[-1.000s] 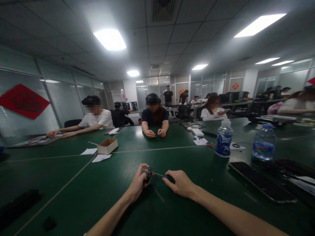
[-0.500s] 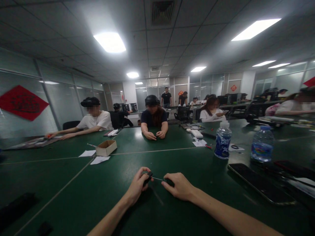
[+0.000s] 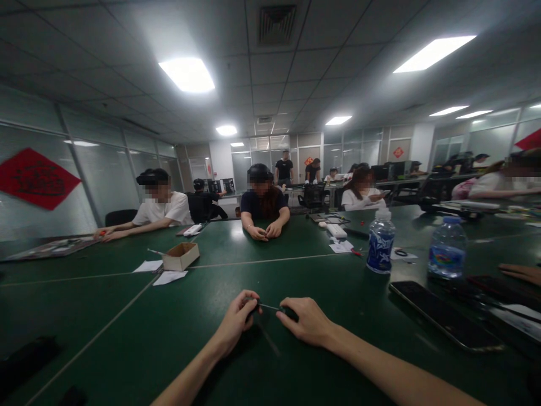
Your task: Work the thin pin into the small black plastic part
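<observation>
Over the green table (image 3: pixel 211 366), my left hand (image 3: pixel 239 318) is closed around a small dark object (image 3: pixel 253 305), mostly hidden by the fingers. To its right my right hand (image 3: pixel 307 321) grips a dark handle (image 3: pixel 289 312). A thin metal shaft (image 3: pixel 269 307) spans the gap between the hands, running from the handle to the small dark object. Whether the shaft's tip touches or enters that object cannot be made out.
An open box (image 3: pixel 181 257) and white papers (image 3: pixel 170 277) lie ahead left. Two bottles, one with a blue label (image 3: pixel 380 243), and a phone (image 3: pixel 443 316) are on the right. Across the table sits a person (image 3: pixel 264 206); another hand (image 3: pixel 522 273) rests at the right edge.
The small dark object in my left hand is now more covered by the fingers. A person's hand has come into view at the right edge. The view has shifted slightly.
</observation>
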Demonstrator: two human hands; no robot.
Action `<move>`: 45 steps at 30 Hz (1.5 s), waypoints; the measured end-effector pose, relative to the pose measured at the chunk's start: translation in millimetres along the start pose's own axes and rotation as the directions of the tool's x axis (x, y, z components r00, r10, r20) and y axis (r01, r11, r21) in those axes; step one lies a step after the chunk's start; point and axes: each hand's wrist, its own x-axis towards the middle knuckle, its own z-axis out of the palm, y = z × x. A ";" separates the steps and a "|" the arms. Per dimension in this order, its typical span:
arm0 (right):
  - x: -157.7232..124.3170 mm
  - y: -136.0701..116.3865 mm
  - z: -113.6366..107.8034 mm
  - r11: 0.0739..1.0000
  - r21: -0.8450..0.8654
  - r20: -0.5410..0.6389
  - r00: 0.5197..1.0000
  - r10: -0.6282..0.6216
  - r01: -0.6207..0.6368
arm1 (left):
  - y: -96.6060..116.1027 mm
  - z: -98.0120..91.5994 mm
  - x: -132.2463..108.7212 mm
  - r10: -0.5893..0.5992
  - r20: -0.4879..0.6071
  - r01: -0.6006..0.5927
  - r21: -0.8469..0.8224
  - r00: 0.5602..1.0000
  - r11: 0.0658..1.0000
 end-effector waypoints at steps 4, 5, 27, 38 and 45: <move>-0.7 0.4 -0.3 1.000 0.010 -0.017 1.000 0.005 -0.005 | -0.1 -0.4 0.4 -0.014 -0.003 0.014 0.006 1.000 1.000; -0.6 0.9 0.1 1.000 0.015 -0.016 1.000 0.002 -0.002 | -0.3 -0.5 0.7 -0.015 -0.003 0.015 0.013 1.000 1.000; -0.5 3.3 3.4 1.000 0.015 -0.027 1.000 0.003 -0.002 | 1.0 2.5 1.3 0.003 -0.030 -0.003 -0.007 1.000 1.000; -0.6 1.3 1.0 1.000 0.011 -0.002 1.000 0.017 -0.017 | -2.1 -0.2 2.2 -0.006 -0.020 0.007 0.023 1.000 1.000; 0.1 6.3 6.8 1.000 -0.001 -0.021 1.000 0.005 -0.005 | 0.8 1.4 1.3 0.005 -0.005 -0.004 0.038 1.000 0.999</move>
